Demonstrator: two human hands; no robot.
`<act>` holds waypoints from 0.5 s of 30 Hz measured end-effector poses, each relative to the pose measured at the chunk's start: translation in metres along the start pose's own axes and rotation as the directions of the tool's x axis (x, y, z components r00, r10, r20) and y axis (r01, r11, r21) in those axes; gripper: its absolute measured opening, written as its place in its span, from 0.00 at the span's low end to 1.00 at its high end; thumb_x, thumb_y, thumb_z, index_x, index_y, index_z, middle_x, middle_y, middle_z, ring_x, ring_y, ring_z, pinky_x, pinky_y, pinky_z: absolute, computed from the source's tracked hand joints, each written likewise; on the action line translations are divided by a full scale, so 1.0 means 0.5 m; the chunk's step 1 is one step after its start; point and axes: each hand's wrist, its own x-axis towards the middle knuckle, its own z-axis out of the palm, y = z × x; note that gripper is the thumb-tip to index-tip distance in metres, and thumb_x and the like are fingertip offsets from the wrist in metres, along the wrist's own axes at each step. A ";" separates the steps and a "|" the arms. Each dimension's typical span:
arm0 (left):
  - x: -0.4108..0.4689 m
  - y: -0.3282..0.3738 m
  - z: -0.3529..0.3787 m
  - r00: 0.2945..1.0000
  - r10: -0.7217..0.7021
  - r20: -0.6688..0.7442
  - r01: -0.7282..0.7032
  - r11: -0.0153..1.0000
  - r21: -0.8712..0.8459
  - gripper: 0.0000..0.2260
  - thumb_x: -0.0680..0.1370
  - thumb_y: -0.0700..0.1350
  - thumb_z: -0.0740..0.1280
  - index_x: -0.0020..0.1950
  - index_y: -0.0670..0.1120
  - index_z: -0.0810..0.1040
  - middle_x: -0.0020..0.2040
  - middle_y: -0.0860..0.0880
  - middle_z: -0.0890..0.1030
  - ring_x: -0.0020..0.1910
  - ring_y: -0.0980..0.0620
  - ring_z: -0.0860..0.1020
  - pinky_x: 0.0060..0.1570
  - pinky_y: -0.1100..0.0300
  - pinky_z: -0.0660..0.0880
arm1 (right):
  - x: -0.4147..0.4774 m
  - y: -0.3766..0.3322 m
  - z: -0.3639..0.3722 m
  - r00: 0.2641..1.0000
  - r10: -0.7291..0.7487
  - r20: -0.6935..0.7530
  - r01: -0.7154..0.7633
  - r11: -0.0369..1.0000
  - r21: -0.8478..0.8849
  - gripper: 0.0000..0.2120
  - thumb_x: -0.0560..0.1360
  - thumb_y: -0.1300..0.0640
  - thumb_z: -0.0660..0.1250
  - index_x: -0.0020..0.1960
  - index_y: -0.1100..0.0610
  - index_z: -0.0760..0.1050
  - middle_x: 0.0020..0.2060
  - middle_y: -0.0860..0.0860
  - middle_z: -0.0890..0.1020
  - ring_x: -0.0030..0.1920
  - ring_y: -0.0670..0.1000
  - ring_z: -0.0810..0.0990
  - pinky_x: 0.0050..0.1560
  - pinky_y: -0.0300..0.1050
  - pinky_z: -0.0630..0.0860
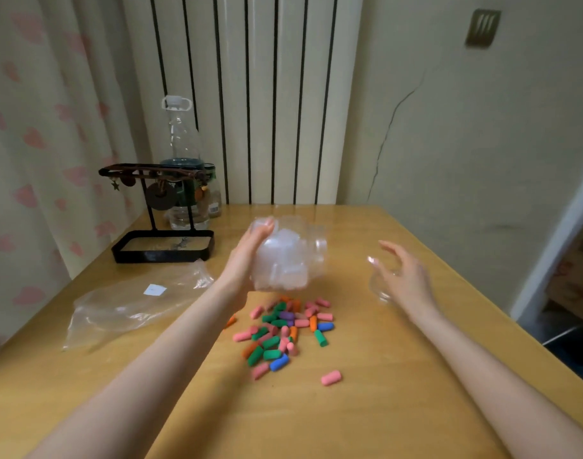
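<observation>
My left hand grips a clear plastic jar, held tilted above the wooden table with its mouth pointing right. Under the jar lies a pile of small coloured foam pieces in pink, green, orange, blue and purple; one pink piece lies apart, nearer me. My right hand is at the right of the jar, fingers curled round a clear lid that sits low by the table. The lid is blurred and partly hidden by the hand.
A crumpled clear plastic bag lies on the left of the table. Behind it stand a black metal stand with a tray, a tall clear bottle and a small jar. The table's right edge drops off beside a doorway.
</observation>
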 end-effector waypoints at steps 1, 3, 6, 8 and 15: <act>0.025 -0.001 0.020 1.000 0.013 -0.014 -0.012 0.997 0.070 0.21 0.72 0.63 0.63 0.62 0.57 0.70 0.62 0.46 0.74 0.55 0.47 0.76 0.44 0.52 0.77 | -0.017 -0.030 0.015 0.999 0.025 -0.043 -0.015 0.975 0.224 0.14 0.76 0.55 0.66 0.61 0.54 0.75 0.58 0.53 0.80 0.60 0.53 0.77 0.62 0.43 0.70; 0.074 -0.004 0.060 0.998 0.031 -0.053 -0.019 0.977 0.214 0.36 0.68 0.67 0.66 0.70 0.49 0.65 0.68 0.45 0.70 0.60 0.47 0.73 0.55 0.52 0.73 | -0.037 -0.070 0.058 0.982 0.171 0.080 -0.185 0.791 0.583 0.11 0.80 0.51 0.58 0.58 0.53 0.75 0.56 0.54 0.80 0.57 0.51 0.78 0.61 0.45 0.72; 0.118 -0.010 0.109 0.996 0.089 -0.027 -0.069 0.898 0.435 0.42 0.69 0.64 0.69 0.74 0.43 0.58 0.71 0.43 0.67 0.66 0.45 0.69 0.58 0.56 0.66 | -0.027 -0.040 0.113 0.920 0.314 0.234 -0.382 0.593 0.709 0.37 0.69 0.27 0.56 0.63 0.54 0.73 0.62 0.51 0.77 0.63 0.51 0.74 0.67 0.49 0.67; 0.134 -0.012 0.135 0.989 0.126 0.071 -0.144 0.808 0.571 0.43 0.68 0.63 0.71 0.74 0.43 0.58 0.72 0.43 0.66 0.67 0.44 0.69 0.60 0.55 0.67 | -0.012 0.021 0.146 0.915 0.355 0.194 -0.377 0.575 0.726 0.47 0.59 0.20 0.58 0.63 0.55 0.75 0.62 0.52 0.78 0.64 0.52 0.75 0.69 0.54 0.67; 0.152 -0.029 0.173 0.961 0.227 0.155 -0.271 0.687 0.674 0.45 0.61 0.69 0.68 0.72 0.48 0.65 0.72 0.49 0.68 0.69 0.48 0.68 0.67 0.48 0.66 | -0.014 0.010 0.114 0.920 0.375 0.113 -0.350 0.661 0.664 0.07 0.77 0.51 0.56 0.46 0.49 0.73 0.48 0.50 0.78 0.55 0.55 0.76 0.63 0.59 0.71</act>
